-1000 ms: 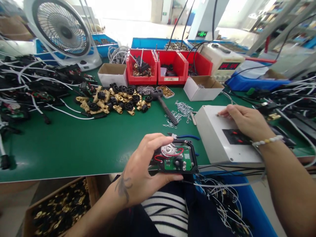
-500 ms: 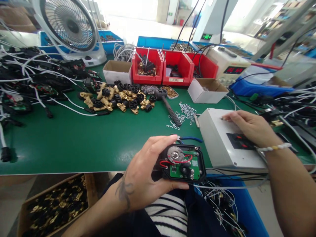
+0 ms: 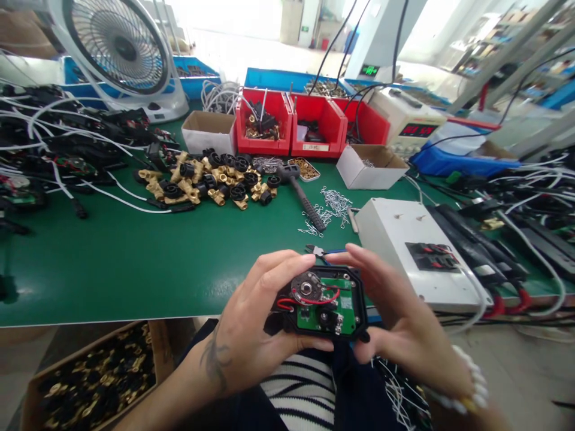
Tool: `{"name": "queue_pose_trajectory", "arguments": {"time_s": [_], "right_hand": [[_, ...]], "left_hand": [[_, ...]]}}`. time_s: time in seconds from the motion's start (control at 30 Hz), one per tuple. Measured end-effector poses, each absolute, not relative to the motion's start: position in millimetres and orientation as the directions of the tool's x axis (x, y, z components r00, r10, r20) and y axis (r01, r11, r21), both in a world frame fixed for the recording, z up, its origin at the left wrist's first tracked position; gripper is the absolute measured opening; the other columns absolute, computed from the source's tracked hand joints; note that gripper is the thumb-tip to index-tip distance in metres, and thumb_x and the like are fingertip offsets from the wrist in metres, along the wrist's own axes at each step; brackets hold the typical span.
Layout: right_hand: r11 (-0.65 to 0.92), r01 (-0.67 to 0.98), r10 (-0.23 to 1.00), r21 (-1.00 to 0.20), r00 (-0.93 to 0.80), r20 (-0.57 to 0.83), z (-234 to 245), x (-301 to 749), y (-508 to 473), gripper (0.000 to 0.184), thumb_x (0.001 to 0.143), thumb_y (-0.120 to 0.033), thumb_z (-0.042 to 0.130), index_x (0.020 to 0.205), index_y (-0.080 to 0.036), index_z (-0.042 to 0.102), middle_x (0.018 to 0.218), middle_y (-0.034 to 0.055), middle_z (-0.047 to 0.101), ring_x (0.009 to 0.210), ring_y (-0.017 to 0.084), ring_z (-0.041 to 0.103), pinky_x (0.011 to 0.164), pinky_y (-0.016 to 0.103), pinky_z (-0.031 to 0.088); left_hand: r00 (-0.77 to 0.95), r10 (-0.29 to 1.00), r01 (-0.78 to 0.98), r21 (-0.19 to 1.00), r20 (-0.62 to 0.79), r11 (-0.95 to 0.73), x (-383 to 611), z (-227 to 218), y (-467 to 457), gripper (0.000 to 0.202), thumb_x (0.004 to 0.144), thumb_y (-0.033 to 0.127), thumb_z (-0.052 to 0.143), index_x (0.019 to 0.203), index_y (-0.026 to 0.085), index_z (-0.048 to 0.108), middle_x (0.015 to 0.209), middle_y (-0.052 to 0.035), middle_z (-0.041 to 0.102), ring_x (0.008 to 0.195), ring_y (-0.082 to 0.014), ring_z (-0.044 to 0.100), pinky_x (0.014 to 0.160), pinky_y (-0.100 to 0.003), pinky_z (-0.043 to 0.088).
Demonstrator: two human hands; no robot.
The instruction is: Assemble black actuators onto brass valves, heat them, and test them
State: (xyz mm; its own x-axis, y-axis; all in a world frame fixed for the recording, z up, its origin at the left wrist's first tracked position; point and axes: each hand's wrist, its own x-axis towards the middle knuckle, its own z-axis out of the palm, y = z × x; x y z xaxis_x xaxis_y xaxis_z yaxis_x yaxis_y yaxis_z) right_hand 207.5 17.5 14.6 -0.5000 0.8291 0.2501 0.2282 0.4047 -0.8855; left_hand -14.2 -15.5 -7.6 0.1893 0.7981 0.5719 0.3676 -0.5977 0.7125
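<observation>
My left hand [image 3: 256,311] grips the left end of a black plastic housing [image 3: 363,299], its thumb below and fingers along the top. Inside the open housing are a green circuit board [image 3: 348,305], a round metal motor [image 3: 306,288] and red wires. My right hand [image 3: 395,305] curves around the housing's right end with thumb and fingers apart; whether it touches is unclear. Just behind the housing lie blue-handled cutters [image 3: 317,250], partly hidden by the fingers.
A grey test box [image 3: 386,239] with two toggle switches stands at right. Farther back are a hammer [image 3: 308,203], wire clips [image 3: 335,203], brass fittings [image 3: 193,176], red bins [image 3: 265,143] and a fan [image 3: 121,51]. Cabled units [image 3: 81,146] crowd the left.
My right hand has left the switches on the grey box and come down to the housing's right end. My left hand still holds the housing, now slightly farther left in view.
</observation>
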Motion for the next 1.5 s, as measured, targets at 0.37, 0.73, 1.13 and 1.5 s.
{"name": "queue_pose_trajectory", "arguments": {"time_s": [0.37, 0.73, 1.13, 1.5], "right_hand": [[0.197, 0.000, 0.869, -0.980, -0.463, 0.175, -34, 172, -1, 0.064, 0.079, -0.020, 0.078, 0.134, -0.037, 0.051, 0.135, -0.0029, 0.058, 0.123, 0.013, 0.057, 0.105, 0.019, 0.044], [0.135, 0.443, 0.962, -0.886, -0.273, 0.011, -57, 158, 24, 0.057, 0.082, -0.048, 0.066, 0.127, -0.015, 0.054, 0.129, 0.0162, 0.060, 0.116, 0.030, 0.059, 0.105, 0.051, 0.045], [0.216, 0.476, 0.970, -0.853, -0.205, 0.131, -48, 165, 14, 0.039, 0.092, -0.042, 0.058, 0.122, -0.019, 0.058, 0.118, 0.0109, 0.062, 0.103, 0.024, 0.061, 0.095, 0.043, 0.050], [-0.224, -0.127, 0.897, -0.966, -0.414, -0.154, -23, 161, -4, 0.054, 0.089, -0.066, 0.052, 0.103, -0.017, 0.068, 0.075, 0.0034, 0.064, 0.055, 0.010, 0.049, 0.053, 0.022, 0.039]], "left_hand": [[0.268, 0.828, 0.374, 0.739, 0.493, -0.561, -21, -5, -4, 0.009, 0.096, 0.022, 0.053, 0.094, 0.018, 0.060, 0.106, -0.0053, 0.061, 0.109, -0.0155, 0.056, 0.094, -0.027, 0.047], [0.025, 0.918, 0.937, 0.311, 0.396, -0.160, -89, -14, 69, 0.022, 0.098, 0.030, 0.045, 0.106, 0.014, 0.059, 0.110, -0.0105, 0.063, 0.109, -0.0201, 0.058, 0.101, -0.033, 0.045], [-0.266, 0.949, 0.964, 0.037, 0.172, 0.263, -175, -25, 96, 0.030, 0.087, 0.024, 0.053, 0.111, 0.008, 0.060, 0.114, -0.0247, 0.058, 0.110, -0.0426, 0.052, 0.087, -0.051, 0.047], [0.233, 0.951, 0.843, 0.444, 0.205, -0.302, -118, 0, 34, 0.038, 0.091, 0.041, 0.061, 0.123, 0.021, 0.056, 0.098, -0.0034, 0.065, 0.083, -0.0189, 0.062, 0.076, -0.030, 0.050]]}}
